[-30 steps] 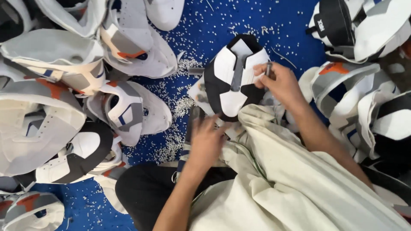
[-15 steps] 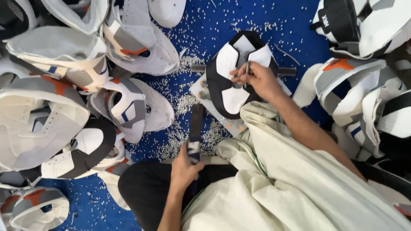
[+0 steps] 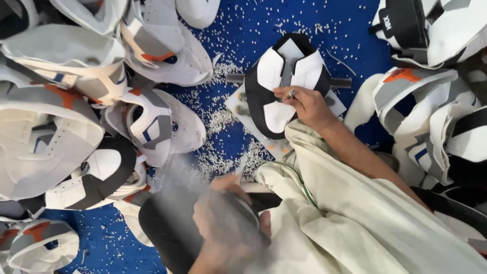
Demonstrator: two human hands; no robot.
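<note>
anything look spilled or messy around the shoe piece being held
Yes. Small white bits are scattered thickly over the blue surface, densest beside the black and white shoe upper that the right hand presses down. The left hand is motion-blurred, so what it holds is unclear.

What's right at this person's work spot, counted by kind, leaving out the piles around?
Hands: 2 (right hand, blurred left hand)
Black-and-white shoe upper: 1
Metal rod behind it: 1
Total: 4
</note>
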